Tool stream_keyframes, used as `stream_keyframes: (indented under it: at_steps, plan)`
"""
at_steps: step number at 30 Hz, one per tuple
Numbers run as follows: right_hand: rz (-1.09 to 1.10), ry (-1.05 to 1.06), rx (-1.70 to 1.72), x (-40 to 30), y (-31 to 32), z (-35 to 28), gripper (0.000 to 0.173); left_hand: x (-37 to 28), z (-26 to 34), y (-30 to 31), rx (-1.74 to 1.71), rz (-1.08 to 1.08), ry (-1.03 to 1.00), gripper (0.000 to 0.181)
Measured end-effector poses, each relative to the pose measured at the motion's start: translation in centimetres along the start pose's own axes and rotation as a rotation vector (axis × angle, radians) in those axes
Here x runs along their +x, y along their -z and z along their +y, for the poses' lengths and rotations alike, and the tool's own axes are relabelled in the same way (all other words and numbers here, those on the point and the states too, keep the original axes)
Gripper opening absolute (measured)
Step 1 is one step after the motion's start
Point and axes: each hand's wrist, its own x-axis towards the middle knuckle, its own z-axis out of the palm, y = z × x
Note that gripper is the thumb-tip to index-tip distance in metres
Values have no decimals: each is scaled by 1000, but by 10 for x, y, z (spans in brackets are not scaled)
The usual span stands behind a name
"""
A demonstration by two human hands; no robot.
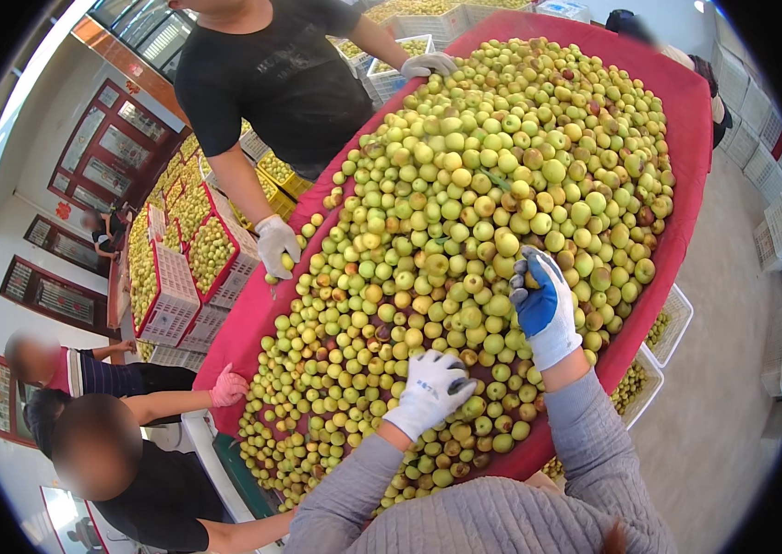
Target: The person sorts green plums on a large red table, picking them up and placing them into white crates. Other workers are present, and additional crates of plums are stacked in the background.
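A large heap of small round yellow-green fruits [460, 201], some blotched brown and looking like jujubes, covers a sloping table lined with red cloth [685, 131]. My left hand [430, 389], in a white knit glove with its back turned up, rests over the near part of the heap. Its palm and fingertips are hidden, so whether it grips a fruit is unclear. Farther right, my right hand [544, 308] is raised just above the pile in a white glove with a blue coated palm. Its fingers curl around a brownish fruit [531, 279], partly covered by them.
Across the table a person's gloved hand [278, 246] touches fruits at the cloth's edge. Another person's pink-gloved hand [228, 386] lies at the left end. Fruit-filled crates [172, 294] are stacked beyond; white baskets [671, 325] stand under the right edge.
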Motion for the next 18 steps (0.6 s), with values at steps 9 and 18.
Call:
stream_keyframes:
  at_steps: [9, 18]
  plan:
    - [-31, -23, 12, 3, 2, 3, 27, 72, -97, -21, -10, 245, 405, 49]
    - [-159, -286, -7, -9, -1, 46, 29, 49, -106, 17, -1085, 159, 451, 46]
